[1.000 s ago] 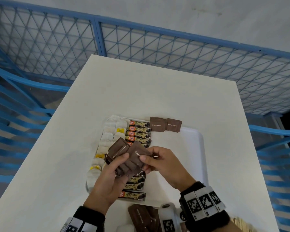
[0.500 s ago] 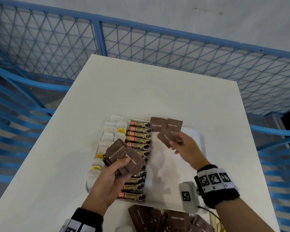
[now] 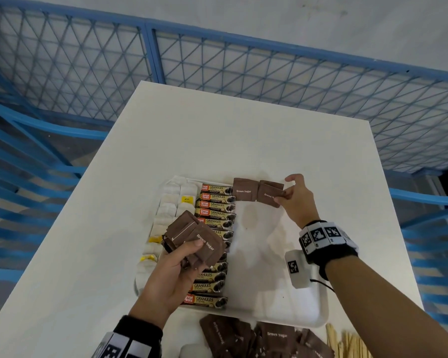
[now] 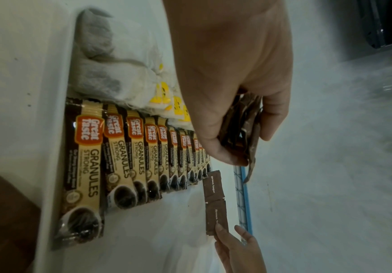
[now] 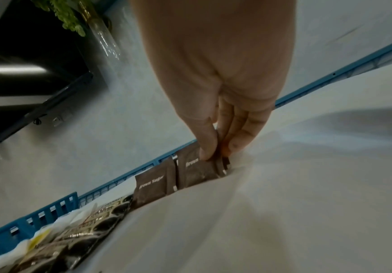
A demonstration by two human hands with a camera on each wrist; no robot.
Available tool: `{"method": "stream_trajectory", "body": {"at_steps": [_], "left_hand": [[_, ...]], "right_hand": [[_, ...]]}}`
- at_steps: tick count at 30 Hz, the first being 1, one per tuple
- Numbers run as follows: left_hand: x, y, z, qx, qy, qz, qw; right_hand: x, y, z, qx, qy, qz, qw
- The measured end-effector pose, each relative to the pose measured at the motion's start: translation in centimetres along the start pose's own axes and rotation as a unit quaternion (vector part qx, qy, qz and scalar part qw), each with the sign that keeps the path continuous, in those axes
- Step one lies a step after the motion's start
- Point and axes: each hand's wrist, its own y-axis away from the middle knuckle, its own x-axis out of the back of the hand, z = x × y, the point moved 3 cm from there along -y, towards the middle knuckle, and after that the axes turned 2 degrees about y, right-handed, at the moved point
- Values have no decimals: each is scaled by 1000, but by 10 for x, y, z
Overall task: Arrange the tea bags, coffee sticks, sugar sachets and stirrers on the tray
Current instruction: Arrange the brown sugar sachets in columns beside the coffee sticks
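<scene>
Since half a second ago the right hand (image 3: 296,200) has carried its brown sugar sachet (image 3: 269,196) from above the middle of the tray (image 3: 318,313) out to the far edge, where it now lies over the second of two sachets already laid there, just beside the first placed sachet (image 3: 243,189). Its grip is a pinch: in the right wrist view the thumb presses the sachet's upper face and the fingers (image 5: 241,136) close from below, holding only the outer end, probably so the packet can be slid flat into line and let go without disturbing its neighbour. The left hand (image 3: 171,275) hovers over the near part of the tray with thumb and curled fingers clamped on a fanned stack of sugar sachets (image 3: 194,239), kept high and close, seemingly as a ready supply for the right hand to draw from one at a time. Below it the coffee sticks (image 3: 215,213) lie in one overlapping column, labels up, with the tea bags (image 3: 171,200) ranked along the tray's left side; that leaves the bare right part of the tray for sugar. More loose sachets (image 3: 256,339) and the wooden stirrers (image 3: 344,344) wait on the tabletop (image 3: 217,130) just off the tray's near edge, so the sugar row looks barely begun and the stirrers untouched.
</scene>
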Motion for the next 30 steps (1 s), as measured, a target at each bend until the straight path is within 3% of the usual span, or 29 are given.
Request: {"method": "stream_trajectory", "body": {"at_steps": [12, 18, 20, 25, 30], "left_hand": [[2, 0, -3, 12, 3, -9, 1000], [-1, 0, -3, 11, 2, -32, 999], [-2, 0, -4, 11, 5, -37, 999], [-4, 0, -6, 3, -8, -27, 1000], [-3, 2, -4, -6, -22, -27, 999]], "right_hand": [[-11, -1, -1, 35, 14, 59, 998], [-12, 21, -17, 89, 12, 91, 992], [-16, 36, -28, 70, -30, 51, 996], [-35, 90, -56, 34, -113, -182, 976], [-50, 128, -67, 11, -186, -279, 942]]}}
